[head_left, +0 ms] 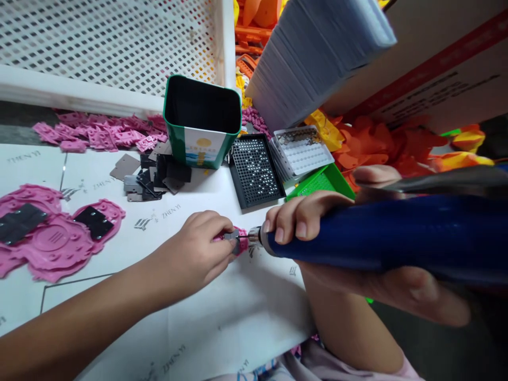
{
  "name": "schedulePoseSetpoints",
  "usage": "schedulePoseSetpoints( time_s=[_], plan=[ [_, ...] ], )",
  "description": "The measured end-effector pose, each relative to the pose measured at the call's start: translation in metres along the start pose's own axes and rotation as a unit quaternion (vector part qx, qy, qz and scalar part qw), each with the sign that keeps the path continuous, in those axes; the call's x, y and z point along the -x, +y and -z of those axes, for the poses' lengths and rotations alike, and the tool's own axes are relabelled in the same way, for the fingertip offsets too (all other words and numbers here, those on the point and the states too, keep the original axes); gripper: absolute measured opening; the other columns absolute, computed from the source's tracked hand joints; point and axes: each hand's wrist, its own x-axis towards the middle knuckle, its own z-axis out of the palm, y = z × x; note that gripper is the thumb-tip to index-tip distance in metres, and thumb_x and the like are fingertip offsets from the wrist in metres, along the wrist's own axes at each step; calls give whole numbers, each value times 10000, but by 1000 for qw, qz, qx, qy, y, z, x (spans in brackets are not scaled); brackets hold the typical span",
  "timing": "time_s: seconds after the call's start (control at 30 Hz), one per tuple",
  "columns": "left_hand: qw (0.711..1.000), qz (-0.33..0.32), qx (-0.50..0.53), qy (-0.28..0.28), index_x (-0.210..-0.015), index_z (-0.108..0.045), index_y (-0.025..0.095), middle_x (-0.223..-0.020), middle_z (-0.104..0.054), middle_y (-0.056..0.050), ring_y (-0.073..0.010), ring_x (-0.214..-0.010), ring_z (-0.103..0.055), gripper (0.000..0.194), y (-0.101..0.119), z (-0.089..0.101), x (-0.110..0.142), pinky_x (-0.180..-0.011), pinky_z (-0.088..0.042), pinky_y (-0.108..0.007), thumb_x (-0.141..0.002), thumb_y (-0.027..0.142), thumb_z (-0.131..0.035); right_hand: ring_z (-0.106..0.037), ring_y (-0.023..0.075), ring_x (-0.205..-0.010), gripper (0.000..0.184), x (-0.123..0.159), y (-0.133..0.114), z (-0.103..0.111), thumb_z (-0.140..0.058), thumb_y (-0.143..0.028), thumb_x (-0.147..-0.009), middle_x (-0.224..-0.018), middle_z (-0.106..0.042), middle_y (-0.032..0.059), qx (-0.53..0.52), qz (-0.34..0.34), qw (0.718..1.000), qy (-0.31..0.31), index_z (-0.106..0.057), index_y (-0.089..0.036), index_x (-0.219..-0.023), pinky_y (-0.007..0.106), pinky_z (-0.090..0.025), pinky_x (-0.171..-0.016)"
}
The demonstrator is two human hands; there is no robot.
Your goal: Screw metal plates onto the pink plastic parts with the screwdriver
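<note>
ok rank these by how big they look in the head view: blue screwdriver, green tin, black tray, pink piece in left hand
1. Blue screwdriver (close to the camera, so true size unsure)
2. Green tin
3. Black tray
4. Pink piece, partly hidden

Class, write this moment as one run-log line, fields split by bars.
left hand: holding pink part | right hand: gripping blue screwdriver | bit: pointed at pink part | nearby: black tray, green container

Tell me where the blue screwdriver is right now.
The blue screwdriver is on the right of the head view, in the right hand, its bit pointing left at the small pink piece in the left hand.
</note>
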Motion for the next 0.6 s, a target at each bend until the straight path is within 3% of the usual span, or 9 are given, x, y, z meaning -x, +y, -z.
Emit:
schedulePoseSetpoints(
  time_s=[0.27, 0.5, 0.6],
  plan=[
    [1000, -10, -16, 19, -760, -660, 136, -885, -619, -101, -190, -817, -545, 256, 0, -3, 0, -735, -457, -346, -928, 220, -486, -639, 225, -639, 475, -2, 3, -1, -731, -433, -730, -749, -623, 8, 63, 28, 997, -26, -563, -330, -1163, 433, -546, -633],
    [1000, -9, -16, 16, -770, -675, 136, -887, -611, -102, -192, -833, -536, 257, 0, -4, 1, -739, -443, -337, -928, 211, -487, -624, 207, -634, 537, 2, 13, -1, -722, -472, -729, -750, -623, 2, 13, 56, 998, -30, -528, -319, -1206, 410, -539, -630],
    [1000, -8, -20, 10, -777, -676, 150, -871, -587, -89, -194, -809, -513, 232, -1, -2, 2, -717, -423, -343, -917, 221, -504, -613, 205, -618, 457, -5, 8, 7, -687, -456, -760, -736, -625, 7, -14, 44, 999, -23, -550, -314, -1173, 419, -529, -625]
  ],
)
